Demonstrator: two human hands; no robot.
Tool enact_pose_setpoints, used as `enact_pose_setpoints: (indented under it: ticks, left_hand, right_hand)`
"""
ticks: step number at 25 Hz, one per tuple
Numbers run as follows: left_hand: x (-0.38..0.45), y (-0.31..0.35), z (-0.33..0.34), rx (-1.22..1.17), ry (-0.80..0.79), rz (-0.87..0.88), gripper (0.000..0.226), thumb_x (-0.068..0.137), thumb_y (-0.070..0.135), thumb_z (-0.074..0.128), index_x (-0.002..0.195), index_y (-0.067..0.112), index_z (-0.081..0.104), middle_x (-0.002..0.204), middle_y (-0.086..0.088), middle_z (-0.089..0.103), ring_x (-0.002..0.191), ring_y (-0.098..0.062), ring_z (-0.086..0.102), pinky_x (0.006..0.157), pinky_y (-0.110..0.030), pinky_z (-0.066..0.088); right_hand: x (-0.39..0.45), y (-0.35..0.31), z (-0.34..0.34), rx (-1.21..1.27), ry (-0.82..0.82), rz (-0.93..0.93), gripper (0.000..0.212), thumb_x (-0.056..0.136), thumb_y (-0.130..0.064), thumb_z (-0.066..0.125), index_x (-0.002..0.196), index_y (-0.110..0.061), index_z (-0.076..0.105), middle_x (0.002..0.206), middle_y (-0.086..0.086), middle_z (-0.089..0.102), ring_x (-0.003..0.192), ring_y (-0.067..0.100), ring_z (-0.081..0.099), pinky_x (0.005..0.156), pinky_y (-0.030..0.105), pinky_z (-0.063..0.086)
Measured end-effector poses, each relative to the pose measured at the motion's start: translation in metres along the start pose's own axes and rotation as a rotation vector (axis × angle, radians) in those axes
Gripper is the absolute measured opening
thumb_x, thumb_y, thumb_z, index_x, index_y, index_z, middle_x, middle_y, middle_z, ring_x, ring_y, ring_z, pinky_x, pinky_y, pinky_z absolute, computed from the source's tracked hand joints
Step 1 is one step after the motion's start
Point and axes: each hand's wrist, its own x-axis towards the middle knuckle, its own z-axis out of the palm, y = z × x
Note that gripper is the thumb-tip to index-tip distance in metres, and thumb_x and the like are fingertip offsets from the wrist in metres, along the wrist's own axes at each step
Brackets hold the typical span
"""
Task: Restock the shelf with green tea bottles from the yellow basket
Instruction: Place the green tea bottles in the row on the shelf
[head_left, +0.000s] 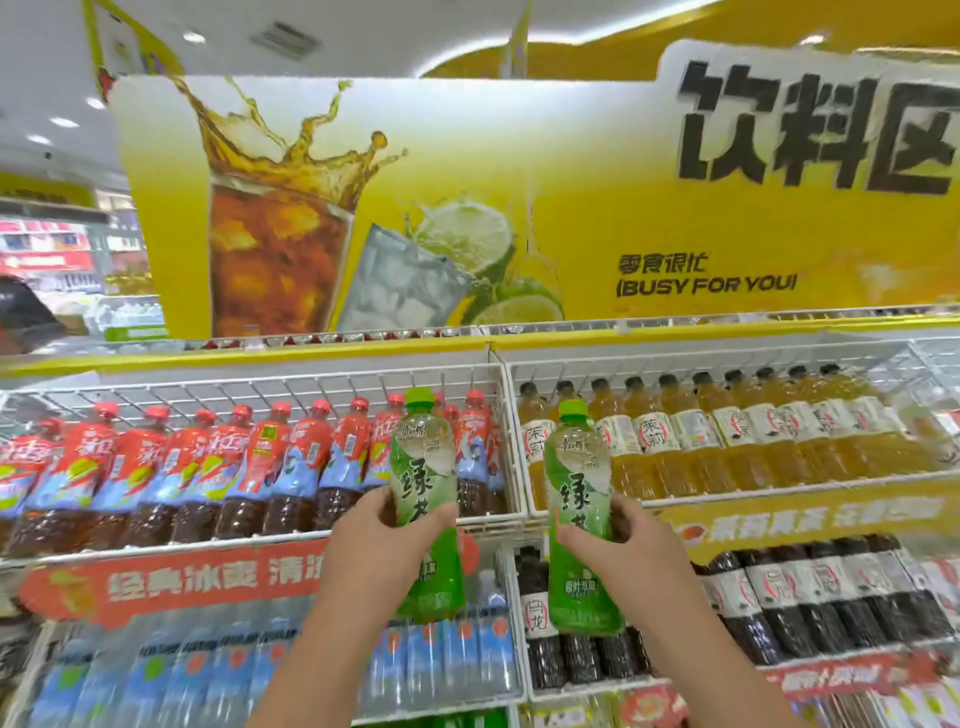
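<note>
2 green tea bottles are up in front of the shelf, upright and apart: my left grip is closed around the middle of the left green tea bottle, my right grip closed around the middle of the right green tea bottle. Left bottle stands before the red-label bottles in the upper wire rack, right bottle before the amber tea bottles; dark tea bottles sit 1 row below.
</note>
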Motion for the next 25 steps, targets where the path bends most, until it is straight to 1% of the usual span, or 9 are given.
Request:
enact_pose_setpoints:
  ticks: [2, 4, 7, 9, 11, 13, 16, 19, 25]
  left_hand:
    - [-0.001, 0.013, 0.006, -0.057, 0.012, 0.008, 0.027, 0.081, 0.041, 0.082, 0.081, 0.039, 0.056, 0.084, 0.02, 0.063, 0.077, 0.0, 0.06, 0.064, -0.024, 0.046]
    - [-0.001, 0.021, 0.011, -0.064, 0.041, 0.0, 0.02, 0.082, 0.04, 0.082, 0.091, 0.036, 0.064, 0.085, 0.02, 0.066, 0.075, 0.003, 0.062, 0.058, -0.018, 0.043]
    - [-0.003, 0.024, 0.016, -0.055, 0.112, -0.021, 0.036, 0.079, 0.045, 0.083, 0.106, 0.026, 0.071, 0.094, 0.015, 0.073, 0.084, -0.003, 0.069, 0.065, -0.023, 0.05]
    - [-0.013, 0.021, 0.016, -0.047, 0.169, -0.046, 0.043, 0.077, 0.048, 0.084, 0.112, 0.026, 0.069, 0.1, 0.013, 0.073, 0.089, -0.007, 0.069, 0.071, -0.028, 0.053]
    - [-0.027, 0.016, 0.011, -0.048, 0.205, -0.075, 0.038, 0.078, 0.045, 0.084, 0.11, 0.026, 0.073, 0.095, 0.013, 0.076, 0.083, -0.005, 0.072, 0.069, -0.027, 0.055]
    - [-0.044, 0.012, 0.001, -0.027, 0.243, -0.113, 0.028, 0.08, 0.039, 0.084, 0.103, 0.028, 0.075, 0.087, 0.014, 0.077, 0.075, -0.002, 0.072, 0.067, -0.026, 0.055]
    - [-0.065, 0.006, -0.026, 0.002, 0.307, -0.153, 0.025, 0.08, 0.037, 0.084, 0.102, 0.029, 0.074, 0.088, 0.014, 0.077, 0.083, -0.007, 0.073, 0.071, -0.03, 0.057]
    - [-0.086, -0.001, -0.064, 0.031, 0.389, -0.163, 0.017, 0.082, 0.039, 0.083, 0.09, 0.038, 0.068, 0.082, 0.021, 0.07, 0.075, 0.006, 0.068, 0.056, -0.018, 0.05]
    - [-0.132, -0.035, -0.181, 0.08, 0.55, -0.222, 0.021, 0.078, 0.045, 0.084, 0.092, 0.035, 0.072, 0.084, 0.017, 0.074, 0.081, -0.004, 0.07, 0.061, -0.024, 0.051]
  right_hand:
    - [0.012, -0.007, -0.008, 0.013, -0.033, -0.031, 0.076, 0.07, -0.055, 0.08, 0.137, -0.027, 0.057, 0.118, -0.009, 0.068, 0.097, 0.011, 0.07, 0.077, 0.034, 0.061]
    - [0.023, -0.011, -0.019, 0.021, -0.079, -0.053, 0.059, 0.079, -0.046, 0.082, 0.13, -0.027, 0.059, 0.112, -0.011, 0.068, 0.092, 0.006, 0.068, 0.074, 0.027, 0.06]
    - [0.038, -0.017, -0.032, 0.071, -0.15, -0.082, 0.033, 0.086, -0.031, 0.081, 0.11, -0.029, 0.058, 0.095, -0.02, 0.061, 0.076, -0.005, 0.06, 0.053, 0.01, 0.049]
    - [0.044, -0.017, -0.032, 0.068, -0.195, -0.101, 0.04, 0.086, -0.033, 0.081, 0.117, -0.025, 0.056, 0.099, -0.02, 0.061, 0.081, -0.005, 0.06, 0.059, 0.014, 0.051]
    - [0.043, -0.016, -0.024, 0.078, -0.239, -0.089, 0.046, 0.084, -0.035, 0.082, 0.123, -0.022, 0.062, 0.103, -0.014, 0.067, 0.085, 0.004, 0.067, 0.068, 0.027, 0.058]
    - [0.038, -0.014, -0.012, 0.082, -0.309, -0.073, 0.04, 0.082, -0.032, 0.084, 0.117, -0.025, 0.066, 0.099, -0.011, 0.072, 0.081, 0.009, 0.072, 0.069, 0.033, 0.061]
    - [0.027, -0.016, 0.015, 0.079, -0.416, -0.068, 0.033, 0.082, -0.029, 0.085, 0.11, -0.028, 0.067, 0.098, -0.011, 0.074, 0.082, 0.01, 0.073, 0.075, 0.04, 0.062]
    - [0.009, -0.025, 0.053, 0.068, -0.486, -0.087, 0.033, 0.082, -0.03, 0.084, 0.11, -0.03, 0.068, 0.099, -0.013, 0.074, 0.086, 0.01, 0.072, 0.072, 0.035, 0.059]
    - [-0.057, -0.058, 0.162, 0.125, -0.601, -0.099, 0.03, 0.08, -0.024, 0.086, 0.104, -0.03, 0.068, 0.089, -0.016, 0.074, 0.072, 0.0, 0.071, 0.063, 0.024, 0.054]
